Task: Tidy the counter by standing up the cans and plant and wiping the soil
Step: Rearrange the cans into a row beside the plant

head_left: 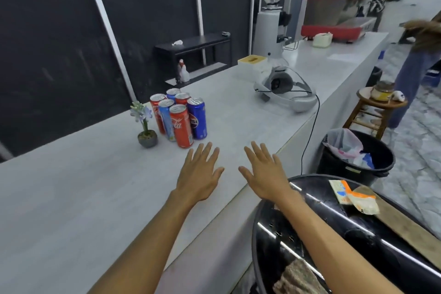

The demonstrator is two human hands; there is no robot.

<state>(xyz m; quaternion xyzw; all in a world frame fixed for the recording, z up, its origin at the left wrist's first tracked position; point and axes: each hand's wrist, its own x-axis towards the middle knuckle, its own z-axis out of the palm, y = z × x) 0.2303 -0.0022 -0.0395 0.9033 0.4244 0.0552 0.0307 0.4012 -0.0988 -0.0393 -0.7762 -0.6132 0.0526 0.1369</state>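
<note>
So, head view: our left hand (200, 174) and right hand (265, 172) are both flat, fingers spread, gripping nothing. The six soda cans (177, 117) stand upright just beyond the left hand, which is nearer; the potted plant (146, 126) stands just left of the cans.

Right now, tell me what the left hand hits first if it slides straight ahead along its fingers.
Likely the blue Pepsi can; the left hand aims slightly right of it, so it may only graze it.
</note>
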